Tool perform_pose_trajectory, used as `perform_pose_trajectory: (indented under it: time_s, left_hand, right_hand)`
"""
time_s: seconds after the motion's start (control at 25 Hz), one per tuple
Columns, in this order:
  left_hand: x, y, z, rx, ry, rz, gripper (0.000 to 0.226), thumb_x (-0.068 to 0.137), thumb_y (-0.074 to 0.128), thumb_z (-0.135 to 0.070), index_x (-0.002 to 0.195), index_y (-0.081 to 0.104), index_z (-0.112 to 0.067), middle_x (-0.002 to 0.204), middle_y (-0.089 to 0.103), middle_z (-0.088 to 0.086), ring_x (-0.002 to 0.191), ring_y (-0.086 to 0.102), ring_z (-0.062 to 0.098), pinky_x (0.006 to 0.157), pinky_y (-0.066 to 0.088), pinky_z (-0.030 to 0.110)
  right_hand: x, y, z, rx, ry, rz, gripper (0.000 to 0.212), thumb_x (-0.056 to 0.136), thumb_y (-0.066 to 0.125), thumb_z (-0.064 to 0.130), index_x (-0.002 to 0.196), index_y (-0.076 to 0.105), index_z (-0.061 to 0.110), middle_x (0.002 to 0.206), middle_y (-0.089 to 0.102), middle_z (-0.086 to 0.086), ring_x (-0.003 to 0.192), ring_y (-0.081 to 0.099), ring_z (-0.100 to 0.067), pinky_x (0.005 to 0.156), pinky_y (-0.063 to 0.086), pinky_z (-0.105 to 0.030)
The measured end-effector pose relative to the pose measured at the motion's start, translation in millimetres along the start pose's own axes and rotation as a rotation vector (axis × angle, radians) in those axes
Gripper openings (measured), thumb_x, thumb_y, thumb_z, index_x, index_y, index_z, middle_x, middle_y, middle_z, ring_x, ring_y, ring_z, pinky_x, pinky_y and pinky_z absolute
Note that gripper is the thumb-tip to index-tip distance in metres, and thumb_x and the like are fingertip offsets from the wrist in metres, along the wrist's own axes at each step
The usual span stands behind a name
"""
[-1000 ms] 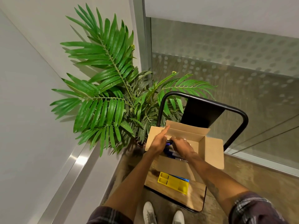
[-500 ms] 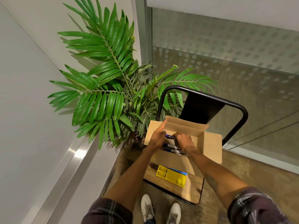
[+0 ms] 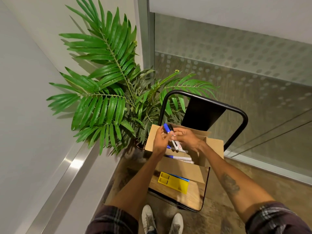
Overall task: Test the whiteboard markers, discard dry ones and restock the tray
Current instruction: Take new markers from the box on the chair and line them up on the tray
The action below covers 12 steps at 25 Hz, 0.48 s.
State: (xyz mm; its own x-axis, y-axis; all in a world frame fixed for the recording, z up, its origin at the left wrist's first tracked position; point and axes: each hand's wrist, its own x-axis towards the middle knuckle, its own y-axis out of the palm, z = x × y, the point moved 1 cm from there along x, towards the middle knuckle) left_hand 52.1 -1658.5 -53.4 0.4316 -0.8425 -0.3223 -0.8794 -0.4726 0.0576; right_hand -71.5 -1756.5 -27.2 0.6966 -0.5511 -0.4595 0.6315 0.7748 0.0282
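Observation:
An open cardboard box (image 3: 214, 147) stands on a small wooden cart. Above it, my left hand (image 3: 161, 141) and my right hand (image 3: 187, 139) together hold a small bunch of whiteboard markers (image 3: 176, 144). A blue cap (image 3: 166, 128) and a black cap stick up past my left fingers, and the white barrels point down into the box. More markers (image 3: 179, 157) with blue ends lie inside the box. A yellow tray (image 3: 173, 182) with compartments lies on the cart in front of the box, with a blue piece under it.
The cart (image 3: 194, 198) has a wooden deck and a black tubular handle (image 3: 236, 110) at its far side. A large potted palm (image 3: 109, 85) fills the corner at left. A white wall with a metal rail (image 3: 67, 168) runs along the left. Frosted glass is behind.
My hands have come up out of the box with the bunch of markers; earlier they were low inside it. The view has shifted slightly.

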Motion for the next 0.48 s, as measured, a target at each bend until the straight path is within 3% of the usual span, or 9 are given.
perform_pose_trajectory:
  time_s: [0.16,0.32,0.4,0.48]
  left_hand:
    - [1,5,7,-0.15,-0.108,0.027,0.025,0.097,0.061,-0.029,0.108,0.068,-0.007,0.102,0.072,0.015,0.099,0.069,0.033,0.093,0.055,0.049]
    - [5,-1,10,-0.166,-0.203,-0.035,0.023,0.097,0.058,-0.03,0.095,0.071,-0.011,0.093,0.069,0.015,0.091,0.064,0.029,0.091,0.051,0.05]
    - [7,-4,12,-0.175,-0.199,-0.049,0.026,0.1,0.051,-0.031,0.091,0.072,-0.019,0.092,0.068,0.013,0.09,0.063,0.028,0.091,0.05,0.051]
    - [8,-6,13,-0.185,-0.208,-0.079,0.029,0.104,0.045,-0.029,0.093,0.069,-0.019,0.093,0.067,0.009,0.092,0.063,0.024,0.095,0.05,0.05]
  right_hand:
    - [3,4,1,-0.037,-0.005,-0.043,0.037,0.082,0.074,-0.002,0.114,0.056,0.001,0.093,0.074,-0.008,0.089,0.07,-0.023,0.073,0.057,-0.028]
    - [-2,9,0,-0.04,-0.007,-0.049,0.032,0.084,0.074,0.001,0.111,0.056,-0.001,0.092,0.075,-0.005,0.085,0.073,-0.015,0.07,0.055,-0.02]
    - [-2,5,-9,-0.042,0.033,-0.03,0.018,0.091,0.068,0.007,0.107,0.061,0.001,0.092,0.074,-0.004,0.084,0.072,-0.016,0.071,0.055,-0.022]
    - [3,-2,-28,-0.193,0.097,-0.061,0.009,0.096,0.058,0.01,0.099,0.066,0.008,0.088,0.068,-0.006,0.086,0.064,-0.024,0.076,0.05,-0.03]
